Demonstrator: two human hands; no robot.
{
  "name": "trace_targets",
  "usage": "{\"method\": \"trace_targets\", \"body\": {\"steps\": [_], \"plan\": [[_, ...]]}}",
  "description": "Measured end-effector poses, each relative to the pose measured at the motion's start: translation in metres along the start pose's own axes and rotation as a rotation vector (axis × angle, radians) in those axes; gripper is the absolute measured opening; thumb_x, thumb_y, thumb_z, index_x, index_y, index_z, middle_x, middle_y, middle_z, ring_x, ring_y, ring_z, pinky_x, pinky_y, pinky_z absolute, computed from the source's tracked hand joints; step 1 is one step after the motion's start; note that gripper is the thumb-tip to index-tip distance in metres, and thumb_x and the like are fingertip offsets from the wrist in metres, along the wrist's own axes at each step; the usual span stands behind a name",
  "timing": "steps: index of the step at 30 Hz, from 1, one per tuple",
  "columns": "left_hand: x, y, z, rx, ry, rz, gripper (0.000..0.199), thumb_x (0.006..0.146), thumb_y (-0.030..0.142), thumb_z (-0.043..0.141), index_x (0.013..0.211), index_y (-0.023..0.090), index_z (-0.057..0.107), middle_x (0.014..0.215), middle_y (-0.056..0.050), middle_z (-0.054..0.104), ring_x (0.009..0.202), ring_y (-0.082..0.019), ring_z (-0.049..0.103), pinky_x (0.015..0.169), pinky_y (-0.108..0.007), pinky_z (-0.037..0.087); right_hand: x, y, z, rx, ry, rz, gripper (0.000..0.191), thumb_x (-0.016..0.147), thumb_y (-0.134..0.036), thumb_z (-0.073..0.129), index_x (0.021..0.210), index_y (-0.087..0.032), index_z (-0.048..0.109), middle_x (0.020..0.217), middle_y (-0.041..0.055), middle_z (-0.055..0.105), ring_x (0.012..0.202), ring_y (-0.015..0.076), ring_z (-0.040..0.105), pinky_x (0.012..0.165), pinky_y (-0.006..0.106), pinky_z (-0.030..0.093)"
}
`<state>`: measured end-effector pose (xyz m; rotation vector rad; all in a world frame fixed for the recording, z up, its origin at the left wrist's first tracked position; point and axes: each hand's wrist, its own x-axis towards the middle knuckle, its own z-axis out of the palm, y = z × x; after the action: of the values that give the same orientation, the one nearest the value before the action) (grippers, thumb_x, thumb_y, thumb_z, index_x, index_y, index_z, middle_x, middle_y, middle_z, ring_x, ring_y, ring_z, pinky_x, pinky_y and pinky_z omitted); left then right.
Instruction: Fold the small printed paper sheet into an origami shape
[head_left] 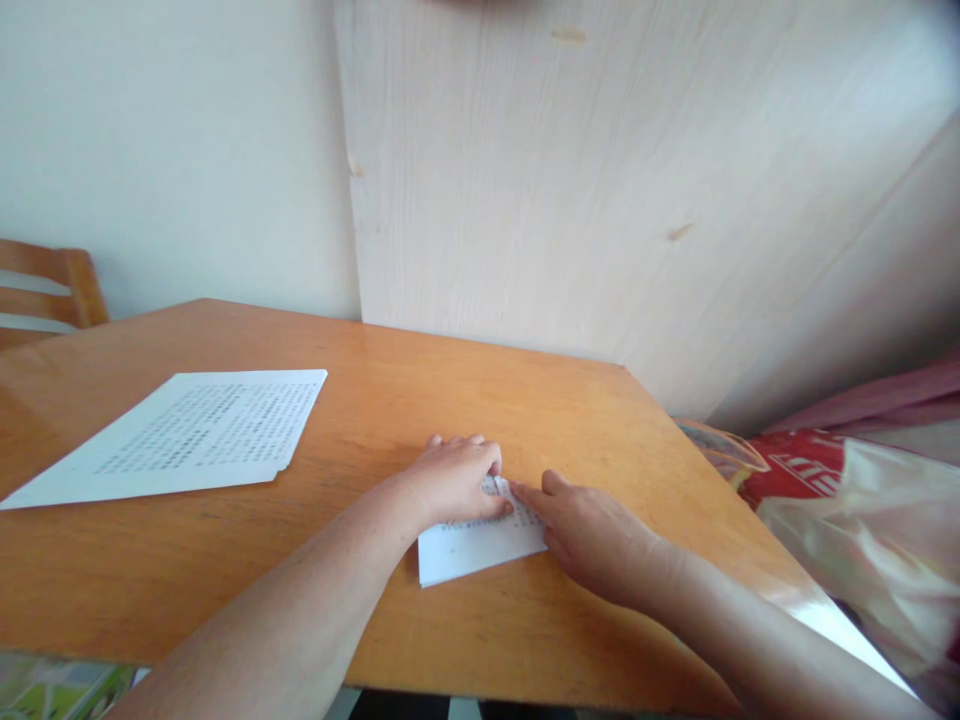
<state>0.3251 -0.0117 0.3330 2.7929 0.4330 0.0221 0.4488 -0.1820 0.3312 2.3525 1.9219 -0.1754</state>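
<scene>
A folded white sheet of printed paper (472,552) lies on the wooden table (420,390), in front of me. My left hand (459,482) rests over its upper part, with thumb and fingers closed on the paper near a small folded bit. From the right, my right hand (589,530) presses its index finger on the paper's upper right edge, the other fingers curled beside it. The fingertips of both hands are close together. Part of the paper is hidden under my left hand.
A stack of printed sheets (217,425) lies at the left of the table. A wooden chair (75,285) stands behind at far left. Red and white bags (810,465) sit beyond the table's right edge. A pale board and wall rise behind.
</scene>
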Motion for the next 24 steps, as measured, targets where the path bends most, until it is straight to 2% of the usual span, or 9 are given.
{"method": "trace_targets", "body": {"steps": [10,16,24], "plan": [[0.001,-0.002,0.001,0.004,-0.004,0.018,0.038,0.079,0.059,0.061,0.099,0.027,0.060,0.109,-0.005,0.066,0.106,-0.028,0.059,0.084,-0.039,0.039,-0.018,0.006,0.004,0.011,0.022,0.037,0.051,0.088,-0.008,0.043,0.134,-0.025,0.055,0.101,0.0092,0.062,0.073,0.0191,0.064,0.059,0.028,0.037],[0.003,-0.002,0.001,0.002,-0.013,0.005,0.038,0.078,0.058,0.062,0.099,0.027,0.060,0.110,-0.004,0.066,0.106,-0.028,0.060,0.082,-0.040,0.039,-0.034,0.009,0.000,0.016,-0.024,0.104,0.048,0.087,-0.009,0.044,0.132,-0.022,0.058,0.103,0.0103,0.062,0.078,0.0213,0.066,0.063,0.030,0.040],[0.003,-0.007,0.004,-0.008,0.009,0.008,0.038,0.077,0.058,0.065,0.098,0.027,0.060,0.108,-0.003,0.067,0.104,-0.027,0.060,0.083,-0.040,0.037,-0.052,0.022,0.011,0.042,0.016,0.120,0.048,0.089,-0.013,0.044,0.134,-0.024,0.058,0.101,0.0084,0.061,0.076,0.0198,0.064,0.062,0.030,0.040]]}}
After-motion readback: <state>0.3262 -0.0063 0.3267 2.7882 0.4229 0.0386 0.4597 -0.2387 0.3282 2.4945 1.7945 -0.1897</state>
